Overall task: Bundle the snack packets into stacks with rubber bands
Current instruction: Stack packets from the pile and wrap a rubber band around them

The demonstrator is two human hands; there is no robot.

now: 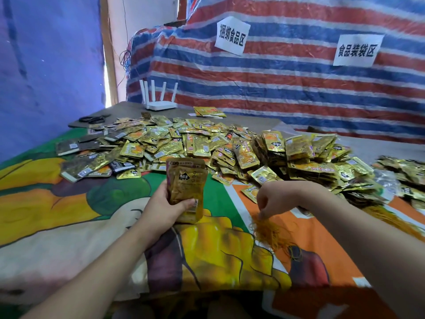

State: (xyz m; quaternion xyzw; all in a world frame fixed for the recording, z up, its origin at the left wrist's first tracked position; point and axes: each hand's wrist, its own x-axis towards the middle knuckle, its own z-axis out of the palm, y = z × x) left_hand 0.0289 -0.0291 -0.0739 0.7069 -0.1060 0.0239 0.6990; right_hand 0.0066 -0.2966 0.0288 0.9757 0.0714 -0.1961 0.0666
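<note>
My left hand (pixel 164 209) grips a small stack of gold snack packets (pixel 187 185), held upright above the colourful tablecloth. To its right, my right hand (pixel 279 196) reaches down with fingertips pinching into a loose heap of orange rubber bands (pixel 272 233) lying on the cloth. A wide pile of loose gold packets (pixel 195 139) spreads across the table behind both hands. Bundled stacks of packets (pixel 305 155) sit at the right of that pile.
A white router (pixel 159 99) with several antennas stands at the back of the table. Dark rubber bands (pixel 93 119) lie at the far left. A striped tarpaulin (pixel 287 77) with two paper signs hangs behind. More packets (pixel 407 173) lie at the far right.
</note>
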